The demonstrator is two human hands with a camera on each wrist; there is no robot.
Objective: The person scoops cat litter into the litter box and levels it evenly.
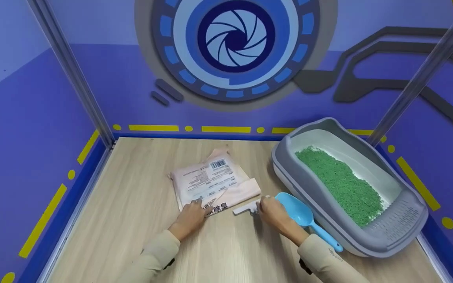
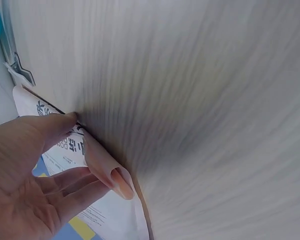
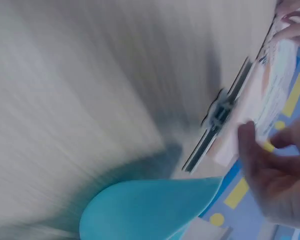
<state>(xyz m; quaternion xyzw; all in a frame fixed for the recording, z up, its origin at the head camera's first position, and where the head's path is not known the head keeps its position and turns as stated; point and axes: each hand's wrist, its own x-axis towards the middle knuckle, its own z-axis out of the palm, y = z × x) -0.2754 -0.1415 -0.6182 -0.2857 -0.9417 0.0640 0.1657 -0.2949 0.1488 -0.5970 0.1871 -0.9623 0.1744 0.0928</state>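
A pale pink plastic bag (image 1: 205, 179) with printed text and a barcode lies flat on the wooden table, its near edge folded over. My left hand (image 1: 191, 218) grips that fold; in the left wrist view the thumb lies on one side of the flap (image 2: 102, 160) and the fingers on the other. Just right of the bag lies a wide metal clip (image 1: 244, 210), also seen in the right wrist view as a long bar clip (image 3: 220, 115). My right hand (image 1: 275, 216) hovers at the clip's right end, thumb and fingers apart. Contact with the clip cannot be made out.
A light blue scoop (image 1: 299, 210) lies right of my right hand, against a grey litter box (image 1: 289, 169) holding green granules (image 1: 338, 184). Blue-purple panels (image 1: 104, 78) wall the table at the back and sides.
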